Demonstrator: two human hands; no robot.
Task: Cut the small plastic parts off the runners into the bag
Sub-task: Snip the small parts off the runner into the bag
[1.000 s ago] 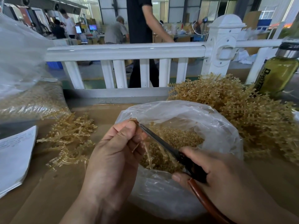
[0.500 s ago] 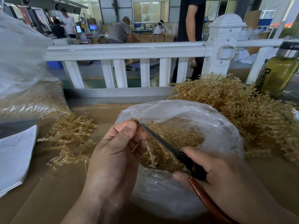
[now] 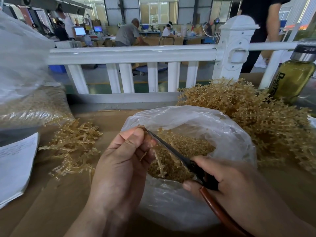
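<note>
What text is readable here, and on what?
Bottle: black vertical lettering beginning "D"; the rest is not legible.
Paper: faint handwriting, too blurred to read.
Monitors far back: too small to read.
No other text shows.

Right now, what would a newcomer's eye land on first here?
Centre: the left hand pinches a tan plastic runner over the open clear plastic bag, while the right hand holds black scissors to it. A big heap of tan runners lies right of the bag, a smaller pile left.
</note>
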